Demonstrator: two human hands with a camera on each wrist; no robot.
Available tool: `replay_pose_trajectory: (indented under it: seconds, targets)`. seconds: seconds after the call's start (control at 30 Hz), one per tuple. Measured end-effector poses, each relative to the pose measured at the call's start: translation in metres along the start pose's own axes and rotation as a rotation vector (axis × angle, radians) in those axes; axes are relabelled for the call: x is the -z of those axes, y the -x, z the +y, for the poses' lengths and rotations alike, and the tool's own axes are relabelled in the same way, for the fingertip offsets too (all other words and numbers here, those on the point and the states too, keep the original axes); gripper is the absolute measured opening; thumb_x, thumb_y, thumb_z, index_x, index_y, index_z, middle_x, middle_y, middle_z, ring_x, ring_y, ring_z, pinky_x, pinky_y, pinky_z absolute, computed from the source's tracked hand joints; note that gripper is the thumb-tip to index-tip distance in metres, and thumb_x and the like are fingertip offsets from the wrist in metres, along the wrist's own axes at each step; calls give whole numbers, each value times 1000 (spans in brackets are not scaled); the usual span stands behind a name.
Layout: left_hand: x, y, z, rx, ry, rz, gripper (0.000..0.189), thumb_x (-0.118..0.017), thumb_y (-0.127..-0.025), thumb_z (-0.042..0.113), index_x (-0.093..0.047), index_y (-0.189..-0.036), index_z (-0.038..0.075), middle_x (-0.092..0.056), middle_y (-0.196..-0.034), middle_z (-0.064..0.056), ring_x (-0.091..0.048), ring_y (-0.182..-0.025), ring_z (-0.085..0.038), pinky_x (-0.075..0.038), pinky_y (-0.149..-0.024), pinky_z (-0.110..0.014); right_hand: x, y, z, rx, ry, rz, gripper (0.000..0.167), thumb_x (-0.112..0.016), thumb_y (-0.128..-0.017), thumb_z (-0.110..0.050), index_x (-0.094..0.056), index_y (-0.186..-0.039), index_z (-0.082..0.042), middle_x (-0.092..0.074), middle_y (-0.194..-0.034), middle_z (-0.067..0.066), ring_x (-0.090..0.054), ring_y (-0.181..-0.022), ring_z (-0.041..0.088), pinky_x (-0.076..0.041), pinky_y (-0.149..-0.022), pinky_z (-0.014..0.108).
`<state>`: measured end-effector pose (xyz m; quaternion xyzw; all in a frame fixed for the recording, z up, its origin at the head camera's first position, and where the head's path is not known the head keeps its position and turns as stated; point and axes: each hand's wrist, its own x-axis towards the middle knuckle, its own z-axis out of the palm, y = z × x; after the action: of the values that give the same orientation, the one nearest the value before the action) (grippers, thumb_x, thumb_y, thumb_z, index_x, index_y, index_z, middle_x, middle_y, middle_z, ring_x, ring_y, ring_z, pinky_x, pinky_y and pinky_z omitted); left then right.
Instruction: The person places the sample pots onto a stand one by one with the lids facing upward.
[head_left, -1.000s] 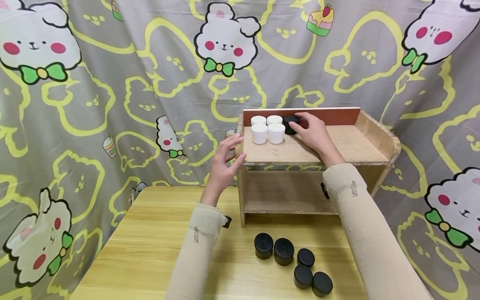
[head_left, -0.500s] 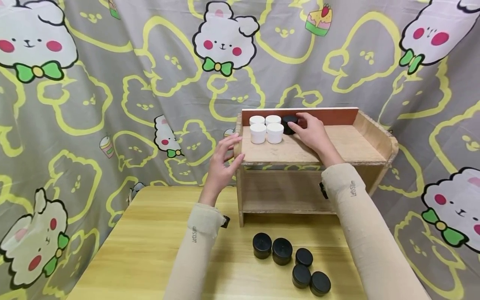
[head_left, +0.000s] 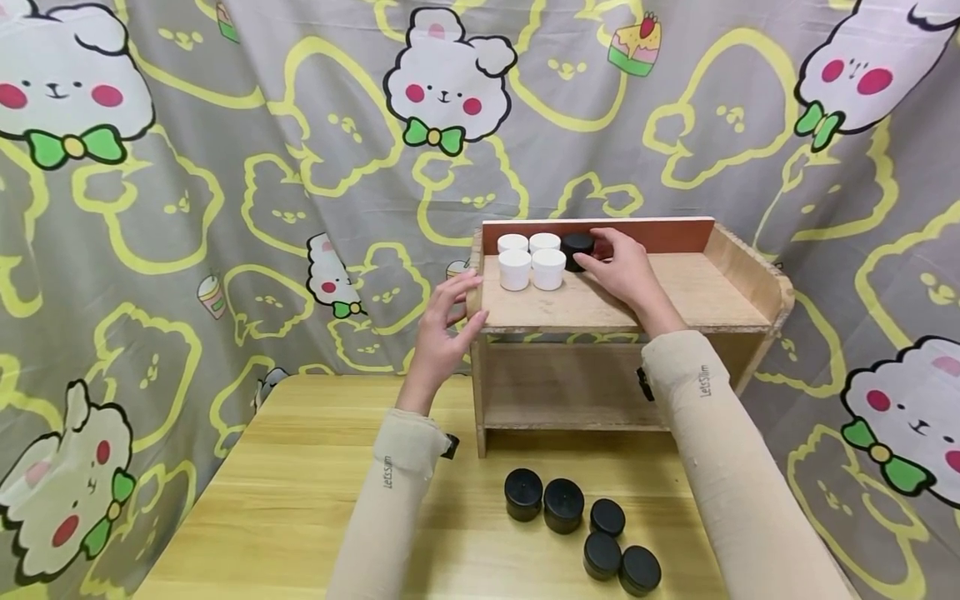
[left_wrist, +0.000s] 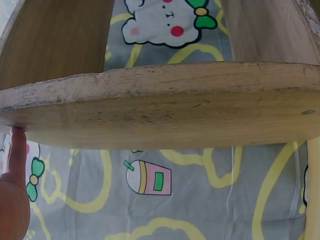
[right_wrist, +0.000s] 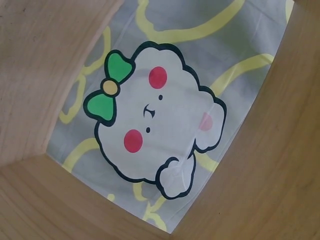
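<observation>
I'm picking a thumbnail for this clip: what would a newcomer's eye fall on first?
Probably the gray curtain, its cartoon animals and yellow outlines filling the background. Next, the four white containers clustered at the left end of the wooden shelf's top, beside a black container held by the right hand. Five more black containers stand out on the table in front.

Gray printed cloth (right_wrist: 255, 35) framed by wooden panels (right_wrist: 240, 200)
A white cartoon animal (right_wrist: 167, 120) lies sideways among yellow outlines (right_wrist: 187, 36), its green bow (right_wrist: 119, 67) toward the left panel (right_wrist: 45, 75), which meets the lower panel (right_wrist: 65, 205) at a corner; another panel (right_wrist: 280, 140) fills the right side.
</observation>
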<state>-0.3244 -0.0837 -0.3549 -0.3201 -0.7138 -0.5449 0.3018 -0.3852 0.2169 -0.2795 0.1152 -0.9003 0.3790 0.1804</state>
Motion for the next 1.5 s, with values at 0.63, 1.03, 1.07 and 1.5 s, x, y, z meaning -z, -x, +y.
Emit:
replay_pose_trajectory:
  seconds: [0.63,1.03,1.07,1.5]
  targets:
    - [2,-1,24,11,-30,11,41,-68,-96,0,-61,-136,4,-52,-151,-11,-60,-122,-37,-58,-100,-53,2,0,-1,52,15,99,64,-75,-95,-23,-51,-150,-2,-57,-133,26,-50,-131,41,-40,-117,53]
    - [2,0,-10,-5,-36,-14,42,-70,-99,14,-62,-140,17,-51,-155,2,-61,-124,-28,-59,-100,-47,4,18,-14,129,-6,217,47,-70,-97,-19,-62,-141,-4,-59,-130,21,-54,-125,36,-43,-110,52]
    - [2,0,-10,-7,-29,-12,42,-70,-99,14,-62,-140,16,-51,-154,1,-61,-124,-28,-59,-100,-47,5,22,-15,145,-18,228,45,-70,-97,-18,-63,-140,-4,-60,-130,20,-55,-125,36,-43,-110,52]
    - [1,-1,-9,-15,-3,4,44,-73,-95,7,-62,-138,12,-52,-153,-5,-62,-123,-32,-60,-98,-46,6,118,-15,426,-110,319,37,-75,-90,2,-71,-126,-3,-67,-116,17,-60,-107,21,-48,-99,20]
